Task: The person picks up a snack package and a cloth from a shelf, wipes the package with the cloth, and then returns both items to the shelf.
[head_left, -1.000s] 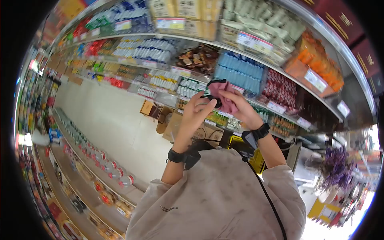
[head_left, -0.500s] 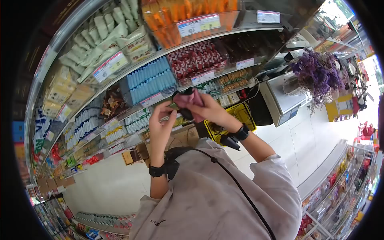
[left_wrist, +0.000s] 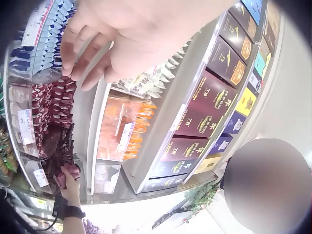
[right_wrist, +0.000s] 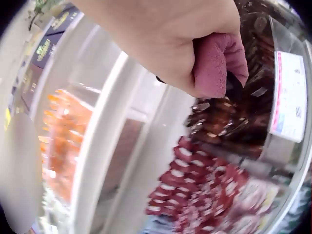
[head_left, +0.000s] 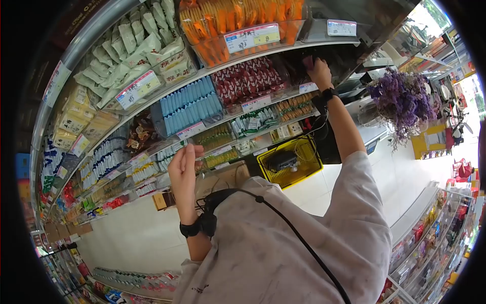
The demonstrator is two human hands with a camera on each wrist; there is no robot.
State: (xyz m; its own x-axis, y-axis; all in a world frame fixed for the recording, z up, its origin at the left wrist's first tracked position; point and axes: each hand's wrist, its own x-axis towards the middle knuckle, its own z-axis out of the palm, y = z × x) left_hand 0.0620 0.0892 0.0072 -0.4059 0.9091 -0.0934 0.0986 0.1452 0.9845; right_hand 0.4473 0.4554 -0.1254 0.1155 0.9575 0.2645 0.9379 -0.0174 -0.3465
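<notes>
Pink cloth [right_wrist: 210, 68] now gripped in R hand [head_left: 320, 76], right by the dark-wrapped pkts [right_wrist: 217, 119] — approx. 0.5 s ago it was up btwn both hands. L hand [head_left: 183, 175] well apart, empty, fingers loose — so handling's now one-handed, R only, at those pkts.

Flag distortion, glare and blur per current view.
Head: fisheye bows the shelf edges, corners black, daylight blown out at far right, dark bin around the right hand. Left wrist: washed-out patch bottom centre, smooth blurred disc lower right. Right wrist: orange packets smeared, price tag unreadable, pink cloth clearer.
</notes>
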